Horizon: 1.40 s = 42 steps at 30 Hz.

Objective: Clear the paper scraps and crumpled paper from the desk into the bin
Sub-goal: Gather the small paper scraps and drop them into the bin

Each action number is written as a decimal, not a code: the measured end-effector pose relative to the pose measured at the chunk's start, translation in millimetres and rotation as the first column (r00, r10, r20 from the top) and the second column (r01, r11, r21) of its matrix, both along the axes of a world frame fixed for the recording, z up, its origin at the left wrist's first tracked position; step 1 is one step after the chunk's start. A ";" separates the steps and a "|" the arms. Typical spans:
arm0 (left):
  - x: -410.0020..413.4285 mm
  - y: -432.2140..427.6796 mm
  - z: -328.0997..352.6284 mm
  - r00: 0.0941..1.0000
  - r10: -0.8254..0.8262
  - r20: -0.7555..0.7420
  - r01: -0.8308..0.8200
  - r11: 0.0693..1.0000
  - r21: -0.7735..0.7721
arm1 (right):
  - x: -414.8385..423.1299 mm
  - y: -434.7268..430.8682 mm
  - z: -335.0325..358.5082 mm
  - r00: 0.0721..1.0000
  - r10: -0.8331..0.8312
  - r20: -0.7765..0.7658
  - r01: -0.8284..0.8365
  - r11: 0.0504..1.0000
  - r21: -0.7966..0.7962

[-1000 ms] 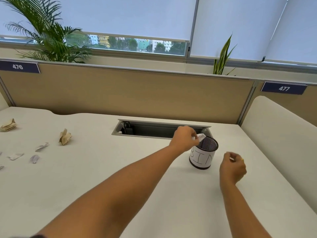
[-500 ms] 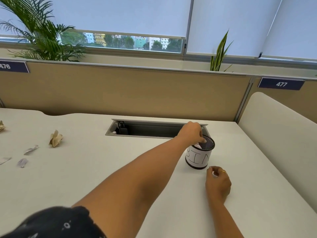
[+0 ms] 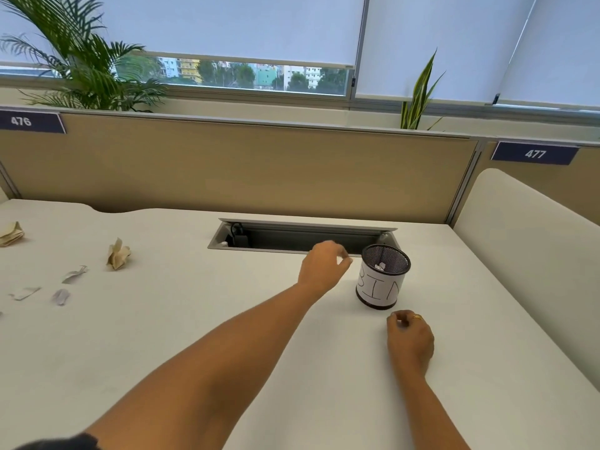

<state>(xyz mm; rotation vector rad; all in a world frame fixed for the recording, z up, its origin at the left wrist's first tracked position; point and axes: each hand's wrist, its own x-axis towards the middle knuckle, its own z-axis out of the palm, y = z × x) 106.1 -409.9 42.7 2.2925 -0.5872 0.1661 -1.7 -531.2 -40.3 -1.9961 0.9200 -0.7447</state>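
A black mesh bin (image 3: 380, 287) with a white "BIN" label stands on the white desk (image 3: 194, 319), and a white scrap (image 3: 380, 266) lies inside it. My left hand (image 3: 319, 266) hovers just left of the bin's rim with loosely curled fingers and nothing in them. In front of the bin, my right hand (image 3: 410, 342) rests on the desk and its curled fingers pinch a small pale paper scrap. Far left lie two crumpled tan papers (image 3: 117, 254) (image 3: 11, 233) and flat scraps (image 3: 74, 275) (image 3: 25, 293) (image 3: 60, 297).
An open cable tray (image 3: 292, 240) with a plug in it is sunk into the desk behind the bin. A tan partition (image 3: 227, 170) closes the back. A white padded divider (image 3: 526, 241) runs along the right side.
My left hand let its white scrap go into the bin and drew back to the left. My right hand came down from the air onto the desk in front of the bin.
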 end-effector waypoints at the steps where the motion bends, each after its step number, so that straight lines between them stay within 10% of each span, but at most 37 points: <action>1: -2.7 8.6 -6.8 1.000 0.012 -0.021 -0.011 0.999 0.030 | -1.6 1.8 0.0 1.000 0.009 -0.010 -0.009 1.000 -0.010; 22: -71.5 294.5 -87.8 0.921 0.387 -0.040 -0.364 0.893 0.263 | -41.5 119.6 -10.6 0.843 0.261 -0.470 -0.464 0.793 -0.393; 42: 9.4 458.9 -62.8 0.869 0.485 -0.100 -0.430 0.839 0.335 | -9.8 250.6 -12.1 0.663 0.411 -0.626 -0.683 0.674 -0.282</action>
